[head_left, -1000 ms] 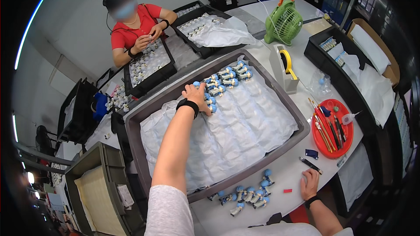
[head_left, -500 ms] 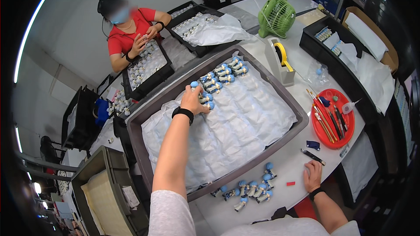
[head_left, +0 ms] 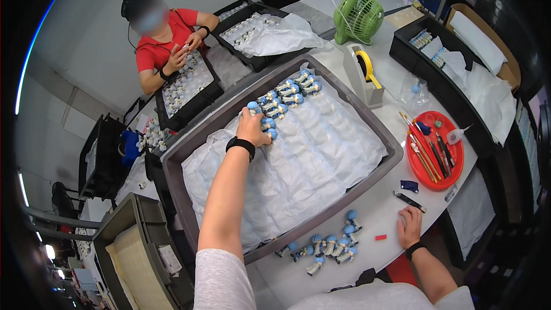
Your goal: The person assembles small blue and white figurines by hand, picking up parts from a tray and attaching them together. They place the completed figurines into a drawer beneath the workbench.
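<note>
In the large grey-brown tray [head_left: 367,181], lined with white tissue, small blue-haired figurines [head_left: 292,100] lie in rows at the far side. My left hand [head_left: 251,128] reaches into the tray at the end of these rows. Its fingers and thumb close around figurines [head_left: 267,123] there, whose blue heads show past the fingertips and beside the thumb; the palm hides the rest. On the white table my right hand [head_left: 410,227] lies empty with fingers loosely apart, just below a black pen-like tool [head_left: 410,201]. Several loose figurines [head_left: 330,245] lie in front of the tray.
A red dish [head_left: 434,161] of brushes and tools is at the right, near a tape dispenser [head_left: 363,77] and green fan [head_left: 359,14]. A black tray [head_left: 436,57] stands behind them. Across the table, a co-worker [head_left: 166,51] handles a small piece above another tray [head_left: 212,95].
The whole view has shifted slightly. My left hand stays at the same figurines, and my right hand keeps its place on the table.
</note>
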A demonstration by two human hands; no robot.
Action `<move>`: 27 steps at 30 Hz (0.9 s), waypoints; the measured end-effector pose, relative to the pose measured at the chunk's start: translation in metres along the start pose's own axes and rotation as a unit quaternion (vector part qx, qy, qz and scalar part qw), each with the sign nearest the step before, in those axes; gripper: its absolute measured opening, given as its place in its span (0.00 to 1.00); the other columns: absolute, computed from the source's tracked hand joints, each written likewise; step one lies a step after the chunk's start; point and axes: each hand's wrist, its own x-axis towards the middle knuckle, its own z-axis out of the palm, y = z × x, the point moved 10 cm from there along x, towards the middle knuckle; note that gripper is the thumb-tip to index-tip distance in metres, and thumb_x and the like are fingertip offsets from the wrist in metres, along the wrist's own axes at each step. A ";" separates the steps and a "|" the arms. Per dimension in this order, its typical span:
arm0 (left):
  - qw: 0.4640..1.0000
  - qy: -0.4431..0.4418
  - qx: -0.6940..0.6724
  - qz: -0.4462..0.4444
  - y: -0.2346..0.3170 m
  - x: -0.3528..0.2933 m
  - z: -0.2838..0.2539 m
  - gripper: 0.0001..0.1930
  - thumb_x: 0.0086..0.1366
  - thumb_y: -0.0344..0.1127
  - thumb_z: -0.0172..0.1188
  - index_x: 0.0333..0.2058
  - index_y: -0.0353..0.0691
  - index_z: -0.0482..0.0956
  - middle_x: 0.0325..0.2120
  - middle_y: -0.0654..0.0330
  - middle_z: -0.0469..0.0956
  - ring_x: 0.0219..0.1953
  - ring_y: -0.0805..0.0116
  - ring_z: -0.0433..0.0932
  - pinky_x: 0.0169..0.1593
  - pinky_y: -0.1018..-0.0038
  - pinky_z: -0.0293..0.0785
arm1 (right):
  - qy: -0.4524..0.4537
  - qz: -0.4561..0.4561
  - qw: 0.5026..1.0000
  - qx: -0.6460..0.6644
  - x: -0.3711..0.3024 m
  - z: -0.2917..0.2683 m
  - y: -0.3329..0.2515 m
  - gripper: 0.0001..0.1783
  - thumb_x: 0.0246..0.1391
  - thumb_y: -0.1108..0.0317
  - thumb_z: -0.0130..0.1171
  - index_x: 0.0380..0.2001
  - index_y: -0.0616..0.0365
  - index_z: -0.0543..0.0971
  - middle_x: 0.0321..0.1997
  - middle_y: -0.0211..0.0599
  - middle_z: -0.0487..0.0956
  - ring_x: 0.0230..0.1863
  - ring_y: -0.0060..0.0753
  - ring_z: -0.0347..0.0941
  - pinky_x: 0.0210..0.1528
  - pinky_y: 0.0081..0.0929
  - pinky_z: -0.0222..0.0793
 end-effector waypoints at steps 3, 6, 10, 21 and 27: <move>0.996 -0.052 0.062 -0.044 0.004 0.005 0.005 0.41 0.26 0.40 0.71 0.47 0.39 0.75 0.47 0.44 0.61 0.47 0.49 0.70 0.52 0.67 0.70 | -0.006 0.003 1.000 0.000 0.000 0.000 0.001 0.14 0.43 0.73 0.54 0.38 0.58 0.73 0.42 0.43 0.68 0.47 0.48 0.62 0.53 0.41 0.56; 0.985 -0.087 0.123 -0.078 0.008 0.009 0.008 0.37 0.26 0.39 0.70 0.44 0.38 0.77 0.47 0.45 0.61 0.46 0.50 0.71 0.52 0.69 0.71 | -0.002 0.003 1.000 0.000 0.000 0.000 0.002 0.14 0.43 0.73 0.54 0.38 0.58 0.73 0.42 0.42 0.68 0.47 0.48 0.62 0.53 0.41 0.57; 0.996 -0.015 0.074 -0.044 -0.001 0.017 0.010 0.29 0.28 0.36 0.68 0.37 0.35 0.79 0.44 0.45 0.65 0.41 0.49 0.74 0.48 0.67 0.73 | 0.001 -0.002 1.000 0.007 0.002 -0.002 -0.002 0.14 0.43 0.73 0.54 0.37 0.58 0.73 0.42 0.42 0.68 0.47 0.48 0.63 0.52 0.41 0.57; 0.960 0.183 -0.207 0.039 -0.024 -0.030 -0.062 0.15 0.35 0.33 0.65 0.25 0.35 0.74 0.35 0.52 0.68 0.38 0.53 0.70 0.44 0.68 0.70 | 0.002 -0.029 1.000 0.007 0.003 0.004 -0.007 0.13 0.45 0.72 0.54 0.38 0.58 0.73 0.43 0.42 0.68 0.49 0.48 0.62 0.53 0.41 0.56; 0.947 0.126 -0.238 0.177 0.120 -0.171 -0.147 0.18 0.34 0.26 0.64 0.30 0.36 0.75 0.37 0.51 0.67 0.40 0.53 0.71 0.44 0.68 0.69 | 0.025 -0.022 0.999 -0.006 -0.004 0.000 0.004 0.13 0.47 0.71 0.54 0.39 0.57 0.73 0.43 0.41 0.69 0.49 0.47 0.63 0.53 0.40 0.56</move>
